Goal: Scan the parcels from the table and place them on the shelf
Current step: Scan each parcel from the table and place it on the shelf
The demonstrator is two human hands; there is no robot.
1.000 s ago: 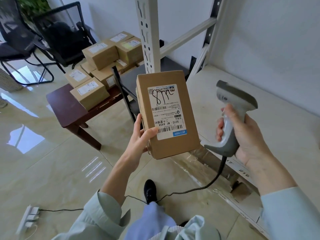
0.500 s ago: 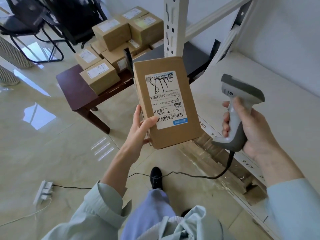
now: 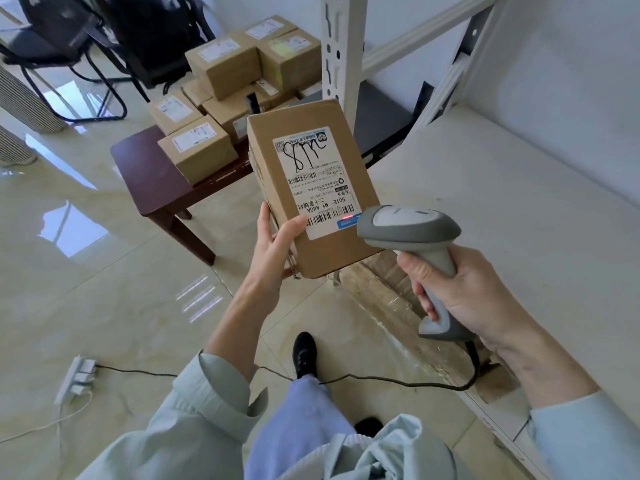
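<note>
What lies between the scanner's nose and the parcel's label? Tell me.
In the head view nothing solid: only a short open gap separates the scanner in the right hand from the parcel in the left hand. A red scan light falls on the label.

One parcel [image 3: 304, 188] in hand, about eight parcels on the table [image 3: 145, 168], one scanner [image 3: 412, 233], two chairs [image 3: 69, 39].

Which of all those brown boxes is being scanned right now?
The parcel held up in the left hand; the scanner points at its label. The others sit on the table.
</note>
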